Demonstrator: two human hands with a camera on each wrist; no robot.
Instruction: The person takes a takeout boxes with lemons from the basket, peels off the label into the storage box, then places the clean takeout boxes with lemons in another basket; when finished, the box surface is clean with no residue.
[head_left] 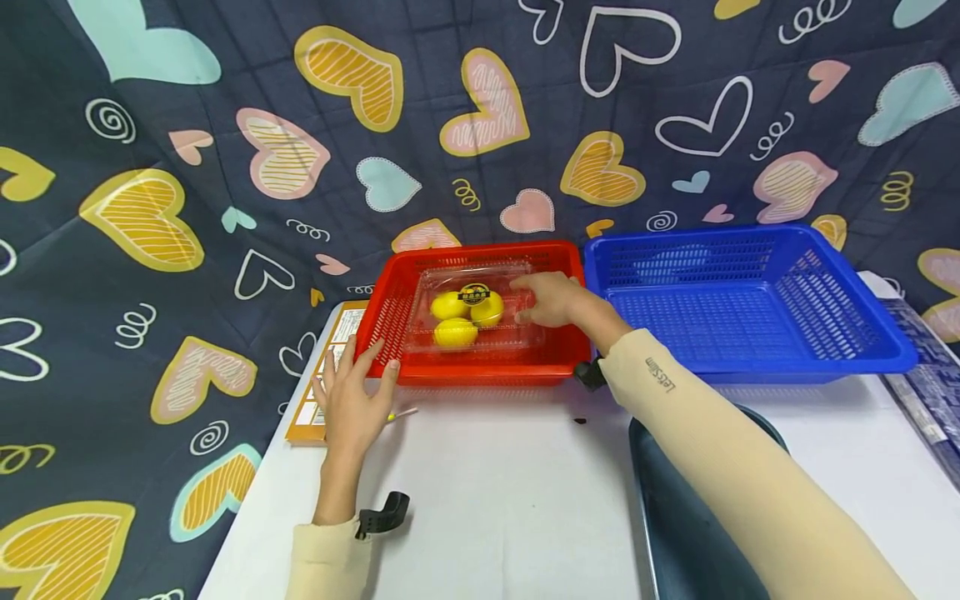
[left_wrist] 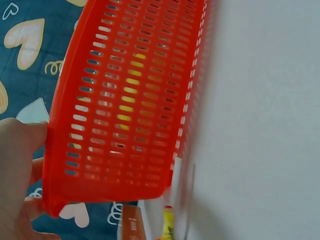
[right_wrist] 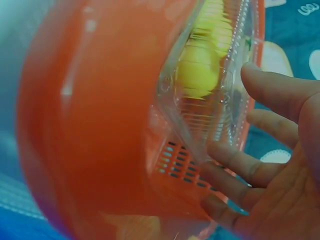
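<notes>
Three lemons [head_left: 456, 332] lie inside a clear plastic box [head_left: 517, 333] with a black and gold label on its lid. This box sits in a red plastic basket [head_left: 480, 372]. My right hand [head_left: 551, 298] reaches over the basket's right side, its fingers loosely extended at the right end of the box; in the right wrist view the fingertips [right_wrist: 212, 148] are right at the box edge. At the basket's front left corner is my left hand [head_left: 358, 408], fingers spread. Its thumb [left_wrist: 37, 132] meets the red rim in the left wrist view.
A blue basket [head_left: 690, 312] stands directly right of the red one. Below my right sleeve is a dark teal tub [head_left: 675, 517]. A brown and white carton [head_left: 306, 423] and a small yellow item with a white stick [head_left: 402, 414] lie by my left hand. A heart-patterned cloth hangs behind.
</notes>
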